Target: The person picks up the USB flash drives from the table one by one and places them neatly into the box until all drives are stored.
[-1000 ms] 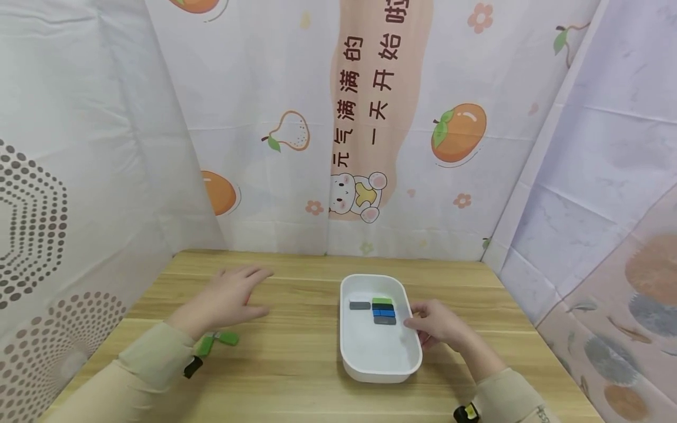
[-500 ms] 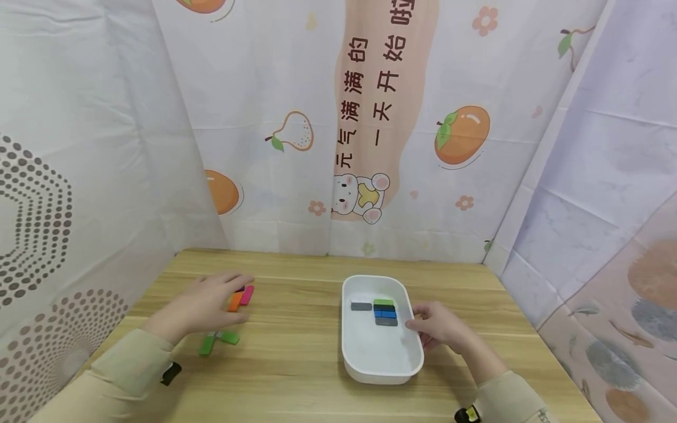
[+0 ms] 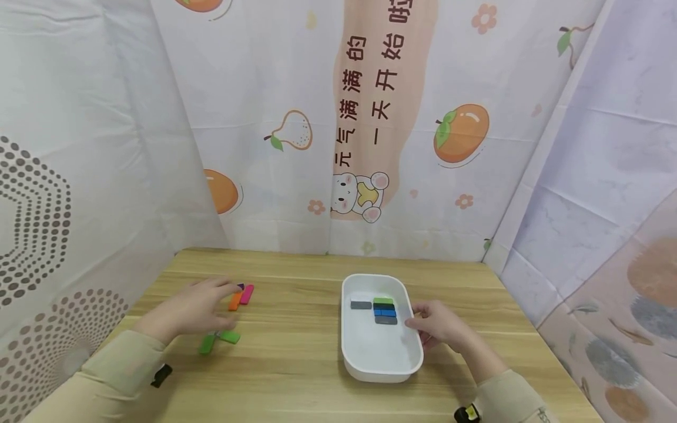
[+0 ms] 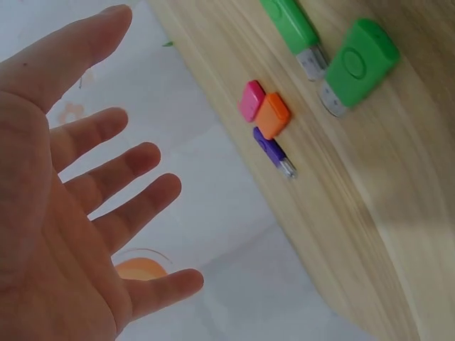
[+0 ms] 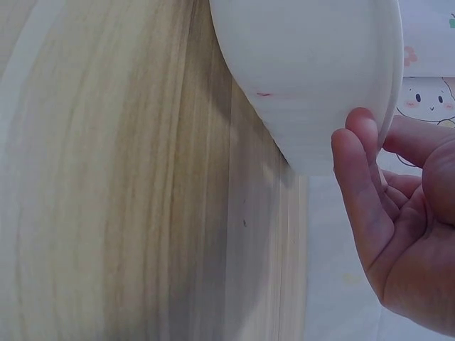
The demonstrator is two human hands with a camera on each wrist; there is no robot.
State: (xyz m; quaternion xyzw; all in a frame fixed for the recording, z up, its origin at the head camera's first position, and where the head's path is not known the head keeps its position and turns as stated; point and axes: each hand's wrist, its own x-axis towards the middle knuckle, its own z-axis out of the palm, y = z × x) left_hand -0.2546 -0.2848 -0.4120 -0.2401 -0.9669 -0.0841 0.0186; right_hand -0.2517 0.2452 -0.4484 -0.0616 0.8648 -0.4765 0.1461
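Green USB sticks (image 4: pixel 362 64) lie on the surface (image 3: pixel 296 358) near the left hand (image 3: pixel 191 308), spread and holding nothing. Metal plugs (image 4: pixel 332 99) converge; long axes splay in a V. Probably light, stiff, smooth: pinch across the width. Right hand (image 3: pixel 438 325) pinches the white container (image 3: pixel 378 355) by its side wall.

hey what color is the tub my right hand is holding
The tub is white, shown best in the head view.
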